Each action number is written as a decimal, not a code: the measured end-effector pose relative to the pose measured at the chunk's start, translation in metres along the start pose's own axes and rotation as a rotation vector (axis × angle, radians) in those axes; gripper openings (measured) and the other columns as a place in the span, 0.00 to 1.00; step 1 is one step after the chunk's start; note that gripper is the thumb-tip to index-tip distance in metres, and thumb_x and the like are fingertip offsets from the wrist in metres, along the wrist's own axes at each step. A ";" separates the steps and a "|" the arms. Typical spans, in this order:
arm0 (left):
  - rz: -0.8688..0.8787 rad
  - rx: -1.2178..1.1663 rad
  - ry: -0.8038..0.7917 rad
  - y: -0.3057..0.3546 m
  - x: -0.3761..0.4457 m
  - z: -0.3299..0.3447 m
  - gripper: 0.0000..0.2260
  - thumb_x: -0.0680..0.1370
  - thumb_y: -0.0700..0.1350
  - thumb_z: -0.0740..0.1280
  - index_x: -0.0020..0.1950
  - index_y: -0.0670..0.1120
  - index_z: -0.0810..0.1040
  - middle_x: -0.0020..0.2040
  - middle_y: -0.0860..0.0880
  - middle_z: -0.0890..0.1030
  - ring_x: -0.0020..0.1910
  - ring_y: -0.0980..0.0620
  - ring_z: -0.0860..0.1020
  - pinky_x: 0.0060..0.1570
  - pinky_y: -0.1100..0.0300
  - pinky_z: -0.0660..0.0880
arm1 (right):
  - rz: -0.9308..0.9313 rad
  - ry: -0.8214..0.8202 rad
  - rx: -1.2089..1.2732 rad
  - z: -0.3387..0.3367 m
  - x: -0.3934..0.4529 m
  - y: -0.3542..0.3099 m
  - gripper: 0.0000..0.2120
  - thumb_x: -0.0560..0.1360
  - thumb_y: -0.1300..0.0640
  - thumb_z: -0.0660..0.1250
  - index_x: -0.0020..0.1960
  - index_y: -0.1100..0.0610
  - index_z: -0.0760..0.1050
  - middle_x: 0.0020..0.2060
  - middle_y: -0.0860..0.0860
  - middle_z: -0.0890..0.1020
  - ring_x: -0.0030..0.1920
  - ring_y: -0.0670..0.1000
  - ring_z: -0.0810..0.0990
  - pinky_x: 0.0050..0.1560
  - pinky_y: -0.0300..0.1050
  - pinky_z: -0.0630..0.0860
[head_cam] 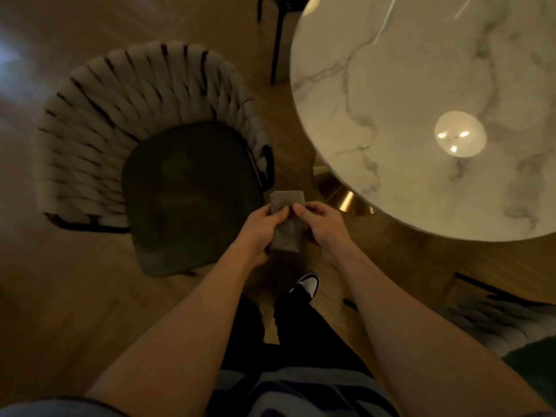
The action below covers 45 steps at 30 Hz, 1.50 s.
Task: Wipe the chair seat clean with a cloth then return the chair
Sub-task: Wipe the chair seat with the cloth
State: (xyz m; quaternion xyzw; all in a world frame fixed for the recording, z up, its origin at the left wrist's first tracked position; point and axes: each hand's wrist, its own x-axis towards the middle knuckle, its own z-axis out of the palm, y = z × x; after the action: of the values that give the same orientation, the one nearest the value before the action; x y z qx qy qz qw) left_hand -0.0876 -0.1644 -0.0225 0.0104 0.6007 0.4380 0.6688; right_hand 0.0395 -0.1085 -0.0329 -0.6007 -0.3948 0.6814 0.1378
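A chair [99,136] with a pale woven-rope back and a dark green seat [186,200] stands on the wood floor, pulled out to the left of the table. A folded grey cloth [287,224] hangs between both hands, just off the seat's right front corner. My left hand [258,233] pinches its left edge. My right hand [323,224] pinches its right edge. Neither the cloth nor my hands touch the seat.
A round white marble table [436,85] with a brass base [346,197] fills the upper right. Another woven chair [505,323] stands at the lower right, and dark chair legs [276,40] rise beyond the table. My legs and a shoe [307,284] are below the cloth.
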 end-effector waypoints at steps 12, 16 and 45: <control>0.088 0.121 0.297 -0.075 -0.050 -0.172 0.09 0.81 0.45 0.63 0.59 0.51 0.79 0.53 0.49 0.83 0.54 0.51 0.81 0.57 0.50 0.78 | 0.086 -0.214 -0.425 0.146 -0.040 0.072 0.08 0.81 0.47 0.67 0.57 0.49 0.79 0.49 0.46 0.81 0.50 0.47 0.80 0.51 0.44 0.79; 0.057 0.183 0.355 -0.102 -0.052 -0.239 0.07 0.81 0.47 0.63 0.55 0.54 0.79 0.52 0.49 0.83 0.51 0.51 0.82 0.53 0.51 0.79 | 0.135 -0.257 -0.485 0.170 -0.040 0.106 0.10 0.82 0.48 0.66 0.60 0.50 0.79 0.52 0.48 0.83 0.47 0.47 0.84 0.43 0.40 0.78; 0.232 0.585 1.114 -0.190 0.103 -0.400 0.16 0.80 0.38 0.62 0.68 0.42 0.75 0.55 0.48 0.72 0.53 0.52 0.72 0.52 0.66 0.67 | 0.031 0.022 -0.559 0.112 0.197 0.192 0.19 0.81 0.35 0.59 0.64 0.45 0.76 0.64 0.55 0.78 0.65 0.58 0.77 0.70 0.62 0.72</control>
State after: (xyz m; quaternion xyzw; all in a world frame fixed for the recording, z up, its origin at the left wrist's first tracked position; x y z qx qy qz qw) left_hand -0.3148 -0.4248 -0.3185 0.0281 0.9479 0.2653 0.1741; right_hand -0.0566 -0.1452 -0.3116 -0.6286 -0.5569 0.5414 -0.0395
